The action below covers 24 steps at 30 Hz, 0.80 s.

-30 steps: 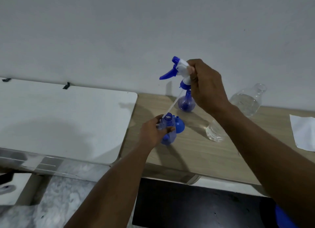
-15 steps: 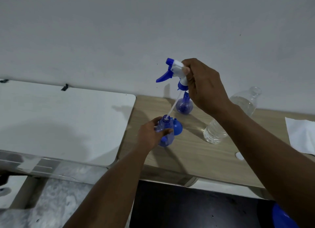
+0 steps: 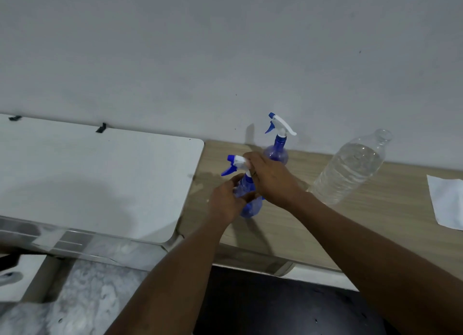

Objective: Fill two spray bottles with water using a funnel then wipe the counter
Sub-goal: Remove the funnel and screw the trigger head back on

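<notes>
A small blue spray bottle (image 3: 248, 207) stands on the wooden counter (image 3: 288, 224). My left hand (image 3: 225, 202) grips its body. My right hand (image 3: 273, 179) holds the blue-and-white trigger head (image 3: 234, 163), which sits down on the bottle's neck. A second blue spray bottle (image 3: 276, 149) with its trigger head on stands behind, near the wall. A clear plastic water bottle (image 3: 350, 166), uncapped and partly full, stands to the right. The funnel is hidden behind my hands.
A white cloth (image 3: 446, 202) lies at the counter's right edge. A white table top (image 3: 95, 176) adjoins the counter on the left. The grey wall runs right behind both. Marble floor shows below at the left.
My right hand has come down with the trigger head, sliding its tube into the bottle held by my left hand. The head now sits on the neck.
</notes>
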Motion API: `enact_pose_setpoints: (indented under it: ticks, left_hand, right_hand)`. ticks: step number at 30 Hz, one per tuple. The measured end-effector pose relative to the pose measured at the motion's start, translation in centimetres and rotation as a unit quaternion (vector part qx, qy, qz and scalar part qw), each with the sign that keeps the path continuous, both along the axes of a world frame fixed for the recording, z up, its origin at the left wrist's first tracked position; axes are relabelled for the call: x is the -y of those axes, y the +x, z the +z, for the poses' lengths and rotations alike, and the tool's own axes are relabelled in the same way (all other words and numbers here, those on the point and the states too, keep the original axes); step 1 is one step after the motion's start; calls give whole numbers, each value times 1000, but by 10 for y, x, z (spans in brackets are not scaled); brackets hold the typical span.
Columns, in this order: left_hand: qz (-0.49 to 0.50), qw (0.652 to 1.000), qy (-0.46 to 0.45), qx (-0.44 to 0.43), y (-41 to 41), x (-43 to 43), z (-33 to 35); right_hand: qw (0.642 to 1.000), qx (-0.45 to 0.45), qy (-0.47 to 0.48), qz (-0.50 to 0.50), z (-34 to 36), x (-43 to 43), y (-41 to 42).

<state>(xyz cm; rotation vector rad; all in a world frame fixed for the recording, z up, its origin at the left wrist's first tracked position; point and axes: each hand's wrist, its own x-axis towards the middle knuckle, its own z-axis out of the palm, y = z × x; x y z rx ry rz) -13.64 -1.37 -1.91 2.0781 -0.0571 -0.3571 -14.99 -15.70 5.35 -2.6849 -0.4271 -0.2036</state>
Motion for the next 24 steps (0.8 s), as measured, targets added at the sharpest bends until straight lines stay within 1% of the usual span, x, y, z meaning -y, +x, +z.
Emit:
enact_pose_setpoints:
  ticks: [2,5,9,11,14,17,19,21,23,24]
  left_hand:
    - [0,1000,5,1,-2,0,1]
    - [10,1000,-9,-1,-4,0,1]
    - [1,1000,7,7,-9,1,1]
    - [-2,1000,7,9,-11,2,0]
    - [2,1000,-3,20,-13,2,0]
    - [1,1000,-2,15,-14,3,3]
    - [-1,1000,8,12,-15,4,2]
    - [-5,1000,12,5,-16,4,0]
    - [-16,1000,20,-13,-14,3,0]
    - [-20,999,22,-22,-14,3,1]
  right_hand:
    - [1000,-5,17,3,-1,2,-3]
    - [1000,-23,9,10,0,6,-2]
    - [999,-37,-9,-26,-4,1,1]
    - [999,-26,-2,-35,-5,-1,0]
    - [1000,-4,11,-17,-9,2,-4]
    - [999,-30,23,-35,-10,1,-4]
    - [998,-9,-2,-69,-12,0,-1]
    - [997,19,-22,-71,-13,-1,-2]
    - [998,39,1,-48,-16,-1,-5]
    - [998,30,16,-46,-15,-1,-7]
